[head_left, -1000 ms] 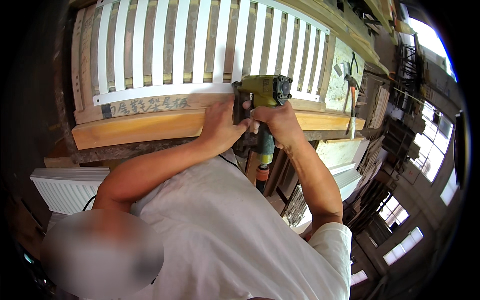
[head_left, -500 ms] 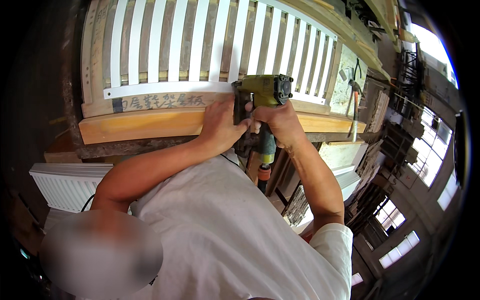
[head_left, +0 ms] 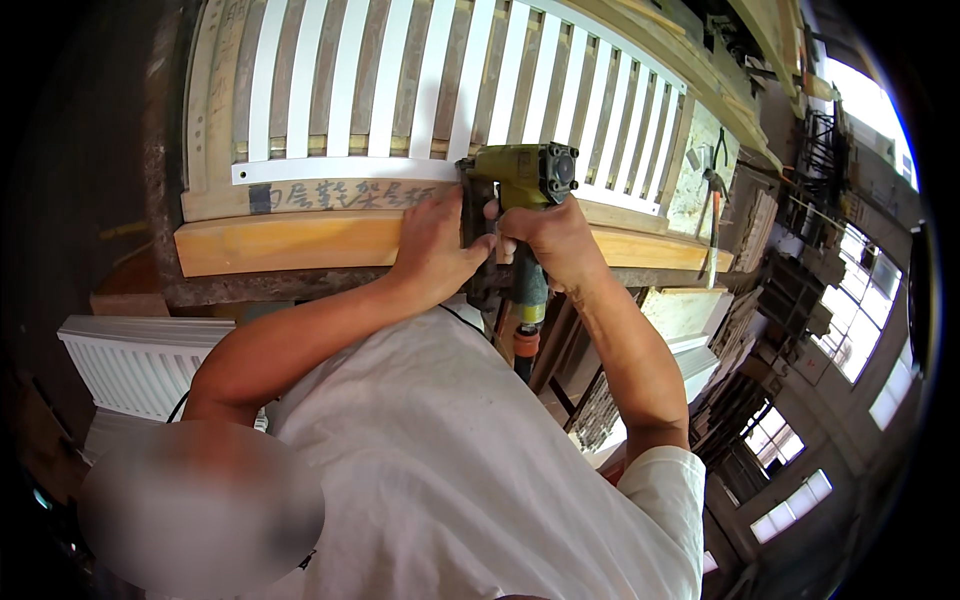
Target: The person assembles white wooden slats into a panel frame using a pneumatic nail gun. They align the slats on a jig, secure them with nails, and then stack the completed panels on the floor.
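My right hand (head_left: 556, 238) is wrapped round the grip of a green pneumatic nail gun (head_left: 515, 172), its hose fitting pointing down toward me. The gun's nose meets the near white rail of a slatted white panel (head_left: 340, 170), close to the foot of one slat. Beside the gun, my left hand (head_left: 432, 245) lies with fingers stretched over the wooden front board of the jig, thumb reaching toward the dark magazine. The panel rests in a wooden jig (head_left: 222, 205) with handwriting on its front board. The nose tip is partly hidden.
A thick yellowish wooden beam (head_left: 285, 248) runs along the front of the jig. To the right lies a hammer (head_left: 713, 210) with an orange-and-white handle. Stacked white slatted panels (head_left: 135, 370) stand low at the left. Timber and windows fill the right background.
The nail gun and both hands have shifted left along the white rail, from one slat's foot to the neighbouring one. The panel and jig appear further right in view.
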A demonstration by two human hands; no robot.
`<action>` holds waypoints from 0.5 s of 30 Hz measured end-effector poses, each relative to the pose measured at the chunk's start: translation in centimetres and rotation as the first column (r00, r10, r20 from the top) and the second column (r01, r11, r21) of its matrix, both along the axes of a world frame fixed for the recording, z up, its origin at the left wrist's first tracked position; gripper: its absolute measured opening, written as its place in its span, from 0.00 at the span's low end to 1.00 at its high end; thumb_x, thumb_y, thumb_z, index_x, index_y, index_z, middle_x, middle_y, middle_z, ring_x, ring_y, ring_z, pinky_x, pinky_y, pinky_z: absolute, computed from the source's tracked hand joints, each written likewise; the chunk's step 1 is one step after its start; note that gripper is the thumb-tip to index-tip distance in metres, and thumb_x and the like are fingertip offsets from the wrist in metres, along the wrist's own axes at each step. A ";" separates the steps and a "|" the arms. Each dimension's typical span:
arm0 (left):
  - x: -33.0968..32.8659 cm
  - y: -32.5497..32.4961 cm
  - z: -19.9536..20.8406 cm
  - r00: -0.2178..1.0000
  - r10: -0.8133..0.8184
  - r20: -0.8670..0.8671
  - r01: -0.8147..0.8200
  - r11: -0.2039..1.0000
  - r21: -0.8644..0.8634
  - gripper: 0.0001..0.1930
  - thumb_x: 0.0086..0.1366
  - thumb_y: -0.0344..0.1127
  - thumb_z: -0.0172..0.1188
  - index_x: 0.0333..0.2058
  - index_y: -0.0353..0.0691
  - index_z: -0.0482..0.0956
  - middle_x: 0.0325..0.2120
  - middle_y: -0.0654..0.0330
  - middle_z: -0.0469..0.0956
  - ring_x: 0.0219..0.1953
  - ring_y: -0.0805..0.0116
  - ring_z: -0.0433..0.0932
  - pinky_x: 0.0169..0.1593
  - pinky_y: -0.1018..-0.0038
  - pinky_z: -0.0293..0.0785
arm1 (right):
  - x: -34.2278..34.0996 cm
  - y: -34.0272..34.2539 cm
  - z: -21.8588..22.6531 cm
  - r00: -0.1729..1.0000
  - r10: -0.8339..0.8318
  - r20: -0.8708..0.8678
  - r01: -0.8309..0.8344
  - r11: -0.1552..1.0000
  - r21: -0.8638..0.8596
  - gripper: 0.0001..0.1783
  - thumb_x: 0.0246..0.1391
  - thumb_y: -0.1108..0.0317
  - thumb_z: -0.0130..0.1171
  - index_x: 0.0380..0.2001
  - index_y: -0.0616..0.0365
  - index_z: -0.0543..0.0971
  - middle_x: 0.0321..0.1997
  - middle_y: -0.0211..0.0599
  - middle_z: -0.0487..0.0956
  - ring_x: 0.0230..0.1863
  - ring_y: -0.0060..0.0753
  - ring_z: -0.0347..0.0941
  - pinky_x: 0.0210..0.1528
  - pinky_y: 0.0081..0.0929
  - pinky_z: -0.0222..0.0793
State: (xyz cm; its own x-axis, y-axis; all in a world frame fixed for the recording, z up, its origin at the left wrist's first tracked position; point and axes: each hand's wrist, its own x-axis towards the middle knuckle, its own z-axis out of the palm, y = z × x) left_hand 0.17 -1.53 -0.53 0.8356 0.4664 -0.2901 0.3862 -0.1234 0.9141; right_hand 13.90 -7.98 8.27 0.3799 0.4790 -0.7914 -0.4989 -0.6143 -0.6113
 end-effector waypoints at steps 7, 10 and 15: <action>-1.0 1.6 0.8 0.999 0.014 -0.039 -0.011 0.998 0.068 0.22 0.51 0.40 0.68 0.43 0.39 0.72 0.33 0.50 0.78 0.40 0.47 0.74 0.45 0.56 0.67 | -1.1 1.3 -0.1 0.997 -0.013 -0.075 0.014 1.000 0.024 0.07 0.44 0.81 0.54 0.30 0.66 0.77 0.21 0.32 0.75 0.18 0.22 0.69 0.21 0.22 0.66; -2.0 2.2 0.5 0.998 0.002 -0.068 0.003 0.996 0.084 0.24 0.51 0.41 0.67 0.44 0.37 0.71 0.33 0.49 0.77 0.40 0.47 0.73 0.46 0.57 0.65 | -1.8 2.2 -0.3 0.998 0.031 -0.048 -0.031 0.999 0.008 0.07 0.44 0.80 0.55 0.31 0.66 0.77 0.21 0.32 0.75 0.18 0.22 0.69 0.21 0.22 0.66; -2.4 2.3 0.1 0.998 0.013 -0.063 -0.008 0.996 0.090 0.26 0.51 0.42 0.67 0.45 0.36 0.70 0.34 0.49 0.76 0.41 0.47 0.72 0.48 0.57 0.64 | -2.3 3.1 0.3 0.997 0.079 0.024 -0.079 0.997 -0.016 0.07 0.43 0.79 0.56 0.30 0.65 0.78 0.19 0.31 0.75 0.18 0.22 0.70 0.22 0.21 0.67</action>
State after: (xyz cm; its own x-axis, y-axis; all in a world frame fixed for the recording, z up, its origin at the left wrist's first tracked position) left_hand -2.27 0.80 -0.41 0.8119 0.5015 -0.2989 0.4445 -0.1991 0.8734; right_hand 11.57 -4.88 8.61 0.3609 0.4969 -0.7892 -0.4330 -0.6602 -0.6137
